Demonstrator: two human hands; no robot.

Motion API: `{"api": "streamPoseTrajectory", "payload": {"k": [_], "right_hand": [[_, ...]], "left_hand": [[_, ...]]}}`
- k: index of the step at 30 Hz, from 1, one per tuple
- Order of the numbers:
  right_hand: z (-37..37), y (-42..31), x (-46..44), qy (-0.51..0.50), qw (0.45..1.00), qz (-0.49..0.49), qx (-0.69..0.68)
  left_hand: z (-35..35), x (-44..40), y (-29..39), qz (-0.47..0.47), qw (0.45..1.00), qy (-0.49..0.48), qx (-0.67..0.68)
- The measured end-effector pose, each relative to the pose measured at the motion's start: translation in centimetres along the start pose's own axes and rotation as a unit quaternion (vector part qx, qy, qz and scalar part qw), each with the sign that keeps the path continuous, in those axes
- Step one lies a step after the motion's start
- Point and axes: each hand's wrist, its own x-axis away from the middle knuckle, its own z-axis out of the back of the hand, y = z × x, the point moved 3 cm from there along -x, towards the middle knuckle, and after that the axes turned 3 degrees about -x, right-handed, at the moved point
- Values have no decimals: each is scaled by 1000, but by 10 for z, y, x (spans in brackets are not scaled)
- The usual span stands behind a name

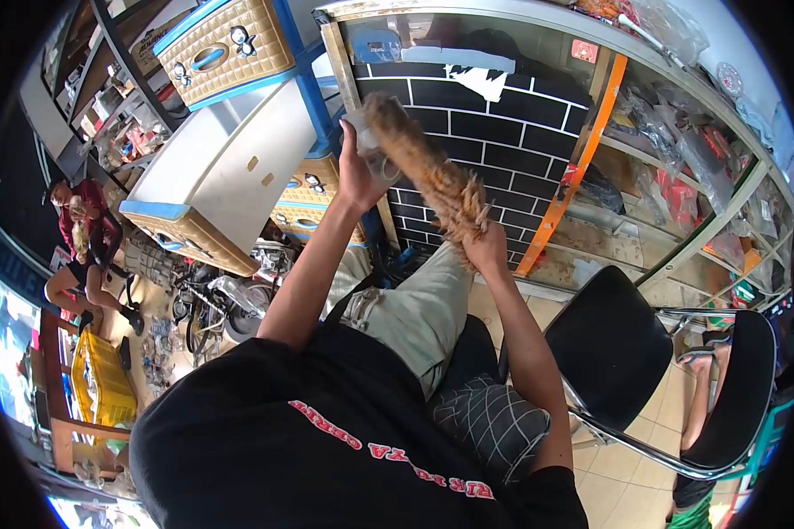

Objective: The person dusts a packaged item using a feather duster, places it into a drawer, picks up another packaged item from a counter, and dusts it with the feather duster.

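A brown feather duster (422,163) slants across the upper middle of the view. My right hand (487,249) is wrapped round its lower end, where the feathers are ragged. With my left hand (362,176) I hold a clear plastic item (362,132), thumb up along its side; its exact kind I cannot make out. The duster's upper end lies against or just in front of this plastic, and partly hides it. Both hands are above my light trousers (415,309), in front of a glass display case (490,53).
A drawer unit with an open drawer (198,242) stands to the left. Motorcycle parts (229,309) and a yellow crate (101,379) are on the floor. Another person (88,220) sits at far left. Black chairs (609,348) and a person's leg (701,397) are at right.
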Motion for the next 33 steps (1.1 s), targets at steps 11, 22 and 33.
{"api": "streamPoseTrajectory", "payload": {"k": [11, 22, 33], "right_hand": [[-1, -7, 1, -41, 999, -26, 10], [-3, 3, -4, -95, 995, 1, 44], [0, 8, -3, -63, 997, 20, 49]], "left_hand": [[-2, -2, -3, -11, 999, -6, 35], [14, -9, -4, -50, 997, 47, 41], [29, -16, -6, -19, 987, -63, 147]]}}
